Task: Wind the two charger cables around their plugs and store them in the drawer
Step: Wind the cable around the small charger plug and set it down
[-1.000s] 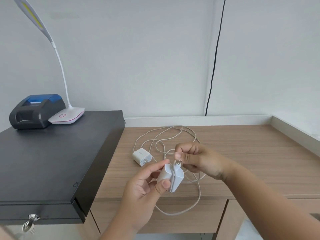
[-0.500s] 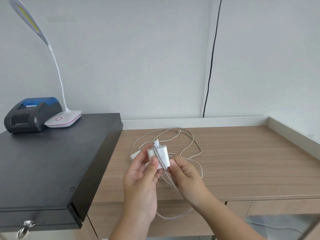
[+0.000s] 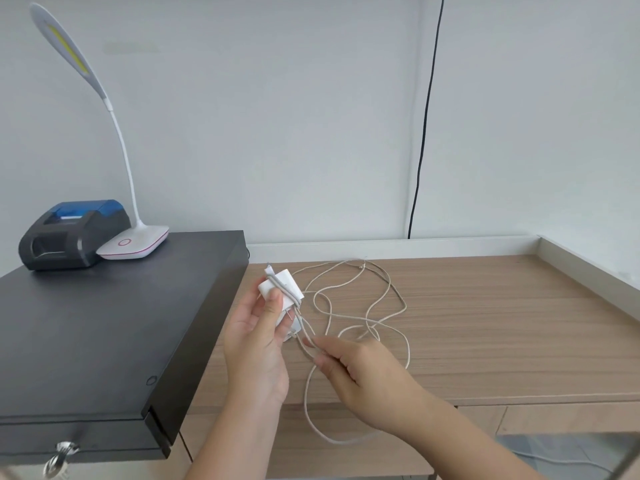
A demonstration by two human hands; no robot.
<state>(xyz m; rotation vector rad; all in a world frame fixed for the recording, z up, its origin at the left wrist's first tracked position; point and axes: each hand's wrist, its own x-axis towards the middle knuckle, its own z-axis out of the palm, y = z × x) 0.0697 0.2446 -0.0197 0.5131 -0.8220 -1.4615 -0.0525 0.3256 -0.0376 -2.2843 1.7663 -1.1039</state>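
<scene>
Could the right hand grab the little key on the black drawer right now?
Probably not easily. The right hand is pinching the white cable, and the left hand with the plug sits between it and the key.

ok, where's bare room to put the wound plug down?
Bare wood right of the cable loops, out to the raised edge. The black box top in front of the printer and lamp is bare too. It is crowded around both hands.

Bright, even daylight fills the view, with only soft, faint shadows on the desk (image 3: 485, 323). Wide-angle distortion bends the lamp (image 3: 104, 109) and the wall cable (image 3: 424, 133), and the bottom corners blur.
</scene>
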